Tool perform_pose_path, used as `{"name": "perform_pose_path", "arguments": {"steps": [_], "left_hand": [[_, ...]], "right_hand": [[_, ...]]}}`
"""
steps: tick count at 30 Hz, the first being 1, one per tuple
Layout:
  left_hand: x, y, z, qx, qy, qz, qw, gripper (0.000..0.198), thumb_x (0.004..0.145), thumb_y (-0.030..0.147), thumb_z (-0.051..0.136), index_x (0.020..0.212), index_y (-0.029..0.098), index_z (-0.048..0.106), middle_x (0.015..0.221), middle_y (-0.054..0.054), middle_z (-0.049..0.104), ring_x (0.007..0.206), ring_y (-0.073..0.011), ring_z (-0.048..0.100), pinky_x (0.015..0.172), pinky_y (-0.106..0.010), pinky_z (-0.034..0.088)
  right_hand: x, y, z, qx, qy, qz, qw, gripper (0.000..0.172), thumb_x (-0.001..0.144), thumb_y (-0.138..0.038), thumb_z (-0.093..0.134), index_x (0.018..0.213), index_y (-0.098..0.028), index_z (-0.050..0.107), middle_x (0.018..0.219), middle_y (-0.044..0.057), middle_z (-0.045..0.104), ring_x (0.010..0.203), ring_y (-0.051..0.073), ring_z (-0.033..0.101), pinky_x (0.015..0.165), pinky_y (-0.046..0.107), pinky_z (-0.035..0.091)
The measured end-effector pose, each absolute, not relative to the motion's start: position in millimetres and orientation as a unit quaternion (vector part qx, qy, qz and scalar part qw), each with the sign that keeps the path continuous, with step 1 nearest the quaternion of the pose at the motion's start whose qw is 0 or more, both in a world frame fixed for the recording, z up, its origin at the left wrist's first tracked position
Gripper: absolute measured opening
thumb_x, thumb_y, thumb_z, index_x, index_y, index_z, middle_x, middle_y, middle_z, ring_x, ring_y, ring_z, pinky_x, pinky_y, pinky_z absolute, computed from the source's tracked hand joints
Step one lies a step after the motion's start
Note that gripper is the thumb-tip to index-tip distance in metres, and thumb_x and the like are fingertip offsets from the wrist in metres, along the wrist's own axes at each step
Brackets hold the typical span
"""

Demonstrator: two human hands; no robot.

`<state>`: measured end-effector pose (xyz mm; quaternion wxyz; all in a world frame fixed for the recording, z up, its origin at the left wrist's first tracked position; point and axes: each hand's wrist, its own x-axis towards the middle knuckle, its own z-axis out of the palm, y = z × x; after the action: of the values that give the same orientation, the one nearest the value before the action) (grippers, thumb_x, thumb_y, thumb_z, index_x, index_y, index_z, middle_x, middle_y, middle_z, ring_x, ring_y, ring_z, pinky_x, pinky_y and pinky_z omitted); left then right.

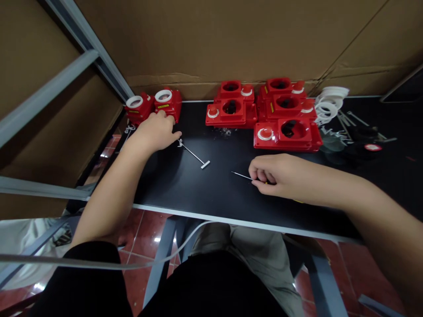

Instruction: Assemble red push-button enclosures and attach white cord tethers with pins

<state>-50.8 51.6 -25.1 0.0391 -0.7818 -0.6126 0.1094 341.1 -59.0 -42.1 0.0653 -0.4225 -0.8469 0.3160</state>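
Observation:
My left hand reaches to the two red housings at the back left, its thumb apart from the bent fingers. The fingers overlap the front of the nearer red housing, which has a white ring on top; I cannot tell whether they touch it. Just right of the thumb lies a T-shaped metal rod with a small white piece at its far end. My right hand is closed around a screwdriver, whose thin shaft points left above the black tabletop; its handle is mostly hidden in the fingers.
Several red housings with round openings stand along the back. White rings, loose metal rods and a dark roll with a red-and-white label lie at right. A grey metal frame rises at left; cardboard walls the back.

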Motion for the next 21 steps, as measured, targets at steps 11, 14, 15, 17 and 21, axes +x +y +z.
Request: {"name": "perform_pose_path", "arguments": {"steps": [11, 14, 15, 17, 21], "left_hand": [[-64.1, 45.2, 8.1, -0.822, -0.563, 0.084, 0.007, 0.04, 0.111, 0.024, 0.063, 0.141, 0.022, 0.089, 0.138, -0.015, 0.087, 0.135, -0.0343, 0.079, 0.124, -0.046, 0.062], [-40.5, 32.6, 8.3, -0.877, -0.449, 0.029, -0.17, 0.031, 0.109, 0.049, 0.077, 0.123, 0.024, 0.089, 0.126, -0.009, 0.086, 0.111, -0.0267, 0.083, 0.106, -0.037, 0.065], [-33.6, 28.8, 6.5, -0.883, -0.42, 0.023, -0.209, 0.032, 0.106, 0.052, 0.081, 0.12, 0.025, 0.089, 0.123, -0.008, 0.085, 0.106, -0.025, 0.083, 0.102, -0.035, 0.065], [-24.3, 23.9, 1.6, -0.893, -0.382, 0.02, -0.235, 0.029, 0.102, 0.05, 0.086, 0.115, 0.024, 0.088, 0.12, -0.007, 0.083, 0.101, -0.0233, 0.081, 0.097, -0.033, 0.064], [-26.2, 26.0, -4.9, -0.893, -0.381, 0.049, -0.235, 0.017, 0.102, 0.04, 0.081, 0.101, 0.024, 0.085, 0.113, -0.007, 0.084, 0.095, -0.0214, 0.08, 0.09, -0.032, 0.061]], "right_hand": [[340.8, -59.8, -38.0, -0.425, -0.845, 0.319, 0.061, 0.012, 0.101, -0.034, 0.074, 0.091, -0.028, 0.07, 0.082, 0.0, 0.071, 0.068, 0.02, 0.059, 0.07, 0.036, 0.043], [339.7, -60.0, -37.0, -0.425, -0.843, 0.324, 0.059, 0.011, 0.102, -0.033, 0.074, 0.092, -0.028, 0.071, 0.083, 0.0, 0.072, 0.069, 0.02, 0.059, 0.071, 0.036, 0.043], [339.5, -60.0, -36.6, -0.424, -0.844, 0.324, 0.06, 0.012, 0.102, -0.033, 0.074, 0.092, -0.028, 0.071, 0.083, 0.001, 0.072, 0.069, 0.02, 0.06, 0.071, 0.036, 0.043], [339.2, -60.1, -35.7, -0.421, -0.845, 0.323, 0.064, 0.012, 0.102, -0.034, 0.074, 0.092, -0.027, 0.071, 0.084, 0.001, 0.073, 0.07, 0.021, 0.061, 0.071, 0.037, 0.044], [338.7, -60.0, -34.3, -0.419, -0.848, 0.318, 0.065, 0.014, 0.102, -0.035, 0.071, 0.091, -0.027, 0.071, 0.084, 0.002, 0.073, 0.071, 0.02, 0.061, 0.071, 0.036, 0.044]]}}
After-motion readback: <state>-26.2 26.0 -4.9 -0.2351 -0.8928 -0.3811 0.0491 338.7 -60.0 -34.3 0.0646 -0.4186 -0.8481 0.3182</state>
